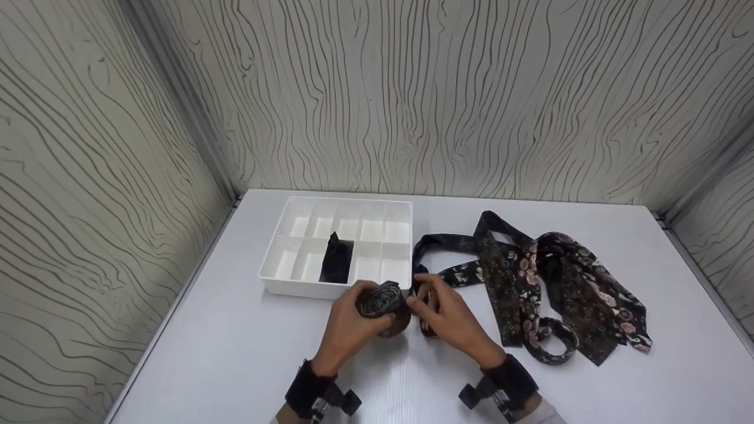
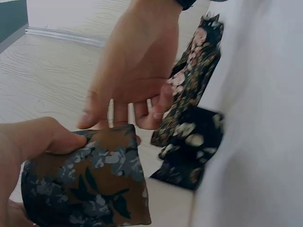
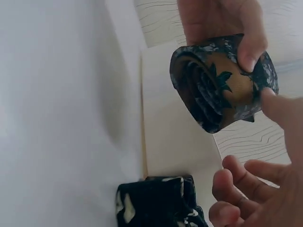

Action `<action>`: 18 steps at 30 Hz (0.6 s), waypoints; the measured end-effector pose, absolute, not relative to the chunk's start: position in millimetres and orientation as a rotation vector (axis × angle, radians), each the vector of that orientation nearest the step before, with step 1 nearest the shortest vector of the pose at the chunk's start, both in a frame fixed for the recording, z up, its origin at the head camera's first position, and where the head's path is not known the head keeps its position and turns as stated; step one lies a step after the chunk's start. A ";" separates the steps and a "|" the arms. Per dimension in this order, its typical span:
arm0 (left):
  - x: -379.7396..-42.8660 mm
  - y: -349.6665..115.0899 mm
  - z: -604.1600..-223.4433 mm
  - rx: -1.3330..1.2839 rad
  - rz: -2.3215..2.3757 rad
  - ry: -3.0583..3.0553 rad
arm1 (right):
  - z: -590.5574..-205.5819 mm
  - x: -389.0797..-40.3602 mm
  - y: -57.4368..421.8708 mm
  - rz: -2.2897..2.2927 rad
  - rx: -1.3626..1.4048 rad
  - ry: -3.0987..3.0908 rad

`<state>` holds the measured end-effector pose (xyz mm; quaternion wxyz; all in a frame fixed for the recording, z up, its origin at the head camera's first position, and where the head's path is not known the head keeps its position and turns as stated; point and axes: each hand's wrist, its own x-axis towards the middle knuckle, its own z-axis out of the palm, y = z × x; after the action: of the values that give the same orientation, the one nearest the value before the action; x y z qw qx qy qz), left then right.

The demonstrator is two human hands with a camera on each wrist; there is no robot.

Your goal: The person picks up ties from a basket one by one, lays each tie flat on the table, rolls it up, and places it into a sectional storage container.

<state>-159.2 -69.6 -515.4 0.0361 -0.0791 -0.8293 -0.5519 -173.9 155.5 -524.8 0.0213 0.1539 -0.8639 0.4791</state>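
Note:
A rolled-up brown necktie with grey-blue flowers is held by my left hand, in front of the white tray. In the left wrist view the rolled tie shows its printed side; in the right wrist view its spiral end shows. My right hand is just right of the roll, its fingers loosely bent and gripping nothing. The right thumb appears to touch the roll. Partly hidden behind the right hand, a dark tie with cream flowers lies bunched on the table.
The white divided tray stands behind my hands, with a black folded piece of cloth in one front compartment. Several dark floral ties lie loosely overlapped at the right. Patterned panels enclose the white table.

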 end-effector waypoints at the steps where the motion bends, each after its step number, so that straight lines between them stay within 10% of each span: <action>1: -162.3 -71.1 -512.9 -0.232 -1.682 -2.534 | -524.0 -179.6 152.8 1.505 0.450 -2.666; 18: -226.0 -74.2 -496.0 -0.080 -1.587 -2.397 | -530.1 -223.0 127.2 1.371 0.239 -2.760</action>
<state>-226.0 -74.2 -496.0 0.1325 -0.0275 -0.8260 -0.5471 -223.0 127.2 -530.1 0.0255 0.0772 -0.8926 0.4434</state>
